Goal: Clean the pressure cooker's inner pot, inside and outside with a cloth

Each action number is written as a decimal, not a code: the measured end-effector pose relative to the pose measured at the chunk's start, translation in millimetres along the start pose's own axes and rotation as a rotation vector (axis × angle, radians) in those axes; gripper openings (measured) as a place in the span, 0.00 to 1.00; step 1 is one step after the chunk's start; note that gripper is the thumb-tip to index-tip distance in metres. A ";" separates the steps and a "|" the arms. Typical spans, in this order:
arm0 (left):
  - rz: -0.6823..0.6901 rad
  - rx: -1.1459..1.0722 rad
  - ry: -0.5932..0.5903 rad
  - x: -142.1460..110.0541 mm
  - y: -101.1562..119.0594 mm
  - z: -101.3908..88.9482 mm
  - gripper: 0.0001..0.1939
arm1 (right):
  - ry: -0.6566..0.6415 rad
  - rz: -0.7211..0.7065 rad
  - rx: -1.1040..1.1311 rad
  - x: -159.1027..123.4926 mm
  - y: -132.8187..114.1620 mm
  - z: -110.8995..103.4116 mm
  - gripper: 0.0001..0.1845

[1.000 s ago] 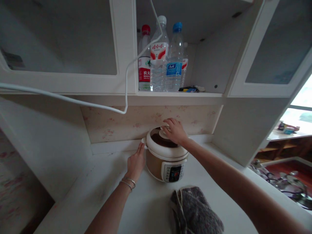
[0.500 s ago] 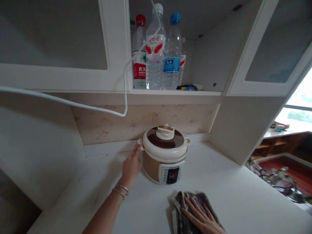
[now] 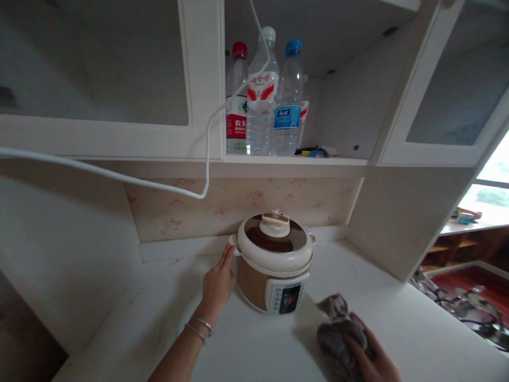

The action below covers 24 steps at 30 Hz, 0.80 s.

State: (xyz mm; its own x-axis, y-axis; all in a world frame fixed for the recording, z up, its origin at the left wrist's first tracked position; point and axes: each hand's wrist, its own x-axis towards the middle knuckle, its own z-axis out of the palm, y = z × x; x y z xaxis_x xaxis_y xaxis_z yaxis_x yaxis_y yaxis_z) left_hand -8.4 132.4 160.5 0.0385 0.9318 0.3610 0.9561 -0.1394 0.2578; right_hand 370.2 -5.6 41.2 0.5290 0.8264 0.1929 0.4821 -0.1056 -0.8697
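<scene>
A cream and brown electric cooker (image 3: 274, 260) stands on the white counter (image 3: 254, 345) against the back wall, its lid on and its control panel facing me. My left hand (image 3: 218, 284), with bangles on the wrist, lies flat with straight fingers against the cooker's left side, just under the side handle. My right hand (image 3: 369, 358) is at the lower right, its fingers closed round a bunched grey cloth (image 3: 338, 331) that rests on the counter to the right of the cooker.
Overhead hang wall cupboards; an open shelf holds several plastic water bottles (image 3: 262, 101). A white cable (image 3: 207, 154) loops down from the shelf and runs off to the left. A cupboard side panel (image 3: 397, 212) bounds the counter on the right. Cluttered furniture shows at far right.
My right hand left the cooker's lid knob, came down flat on the cloth, and has now bunched it up and shifted it right. My left hand stayed against the cooker.
</scene>
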 end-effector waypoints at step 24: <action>0.005 0.028 -0.028 5.3 -2.6 -2.0 0.38 | -0.348 -0.562 -0.404 228.0 -279.9 106.3 0.29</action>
State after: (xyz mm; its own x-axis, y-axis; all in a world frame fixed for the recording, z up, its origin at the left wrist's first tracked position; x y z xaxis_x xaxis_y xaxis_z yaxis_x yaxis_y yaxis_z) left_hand -11.4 137.0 163.5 0.0511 0.9402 0.3368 0.9637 -0.1349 0.2304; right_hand 281.7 271.1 280.3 -0.0882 0.9348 0.3440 0.8656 0.2428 -0.4379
